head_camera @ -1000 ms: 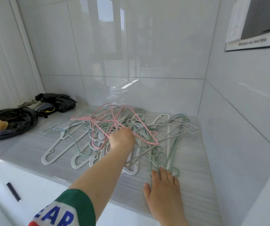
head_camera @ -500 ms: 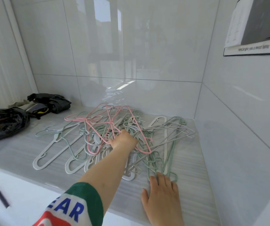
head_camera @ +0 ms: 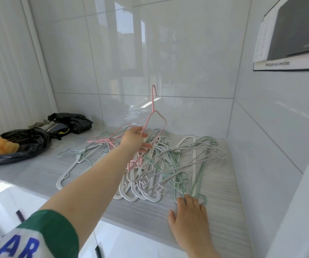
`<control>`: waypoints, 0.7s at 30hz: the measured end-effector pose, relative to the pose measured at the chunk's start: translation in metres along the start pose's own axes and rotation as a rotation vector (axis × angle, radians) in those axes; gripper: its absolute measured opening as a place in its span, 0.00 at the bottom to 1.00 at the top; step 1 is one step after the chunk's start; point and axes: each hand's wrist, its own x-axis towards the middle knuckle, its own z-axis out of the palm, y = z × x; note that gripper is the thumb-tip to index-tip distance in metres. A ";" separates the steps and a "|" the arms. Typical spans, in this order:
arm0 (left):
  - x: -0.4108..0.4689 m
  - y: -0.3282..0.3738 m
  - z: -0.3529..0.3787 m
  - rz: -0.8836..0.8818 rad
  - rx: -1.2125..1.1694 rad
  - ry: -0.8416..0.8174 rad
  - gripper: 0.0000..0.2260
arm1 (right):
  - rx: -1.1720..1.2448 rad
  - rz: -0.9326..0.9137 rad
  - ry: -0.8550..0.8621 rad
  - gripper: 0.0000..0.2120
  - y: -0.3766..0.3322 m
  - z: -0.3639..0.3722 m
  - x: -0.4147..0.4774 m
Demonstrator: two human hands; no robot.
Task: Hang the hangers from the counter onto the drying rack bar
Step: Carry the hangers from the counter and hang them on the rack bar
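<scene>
Lifted since a second ago: thin pink wire hanger (head_camera: 153,101) now tilts hook-up above the tangled pile of white, grey and green hangers (head_camera: 194,164) on the grey striped counter (head_camera: 220,211), left grip (head_camera: 136,141) curled round it, right grip (head_camera: 189,215) flat, fingers straight, touching the pile's near edge.

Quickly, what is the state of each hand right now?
Left hand: grip closed on the pink hanger.
Right hand: open, flat on the counter.

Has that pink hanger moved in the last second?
Yes, upward: the pink hanger, flat on the counter before, now has its hook above the back wall's tile seam, held by the left hand.
</scene>
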 end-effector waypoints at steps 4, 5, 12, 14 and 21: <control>-0.026 0.008 -0.025 0.091 0.052 -0.023 0.24 | 0.036 -0.003 0.003 0.25 0.000 0.000 0.000; -0.033 0.009 -0.033 0.125 0.080 -0.020 0.24 | 0.030 -0.012 0.014 0.25 0.001 0.001 0.001; -0.082 0.001 -0.089 0.252 0.200 0.032 0.18 | 0.159 -0.062 0.082 0.18 -0.019 -0.029 0.003; -0.098 0.002 -0.104 0.279 0.266 0.048 0.17 | 0.231 -0.102 0.118 0.25 -0.026 -0.044 0.013; -0.189 0.005 -0.188 0.314 0.434 0.153 0.19 | 0.510 -0.233 0.237 0.23 -0.096 -0.113 0.053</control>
